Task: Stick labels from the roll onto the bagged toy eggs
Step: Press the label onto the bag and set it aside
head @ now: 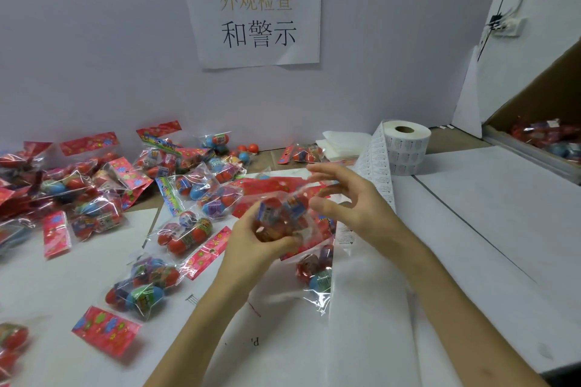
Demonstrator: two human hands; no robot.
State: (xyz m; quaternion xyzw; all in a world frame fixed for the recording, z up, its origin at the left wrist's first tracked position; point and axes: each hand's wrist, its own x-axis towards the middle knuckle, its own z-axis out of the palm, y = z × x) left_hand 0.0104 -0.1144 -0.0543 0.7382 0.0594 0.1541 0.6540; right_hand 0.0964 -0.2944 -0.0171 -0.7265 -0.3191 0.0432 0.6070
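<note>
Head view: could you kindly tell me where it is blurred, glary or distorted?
Head view: the right hand and the held bag in the left hand are motion-smeared; the wall sign and label roll are sharp; loose bags glint a little; light is soft, shadows faint; wide-angle stretch shows toward the corners.

Visible body parts: the left forearm [204, 317] and the right forearm [456, 302], both bare along their whole visible length, uncovered from the wrist to the edge of the view. The left hand [251, 242] and the right hand [352, 198] are likewise bare, with slender fingers. Fingernail detail is blurred and cannot be resolved.
</note>
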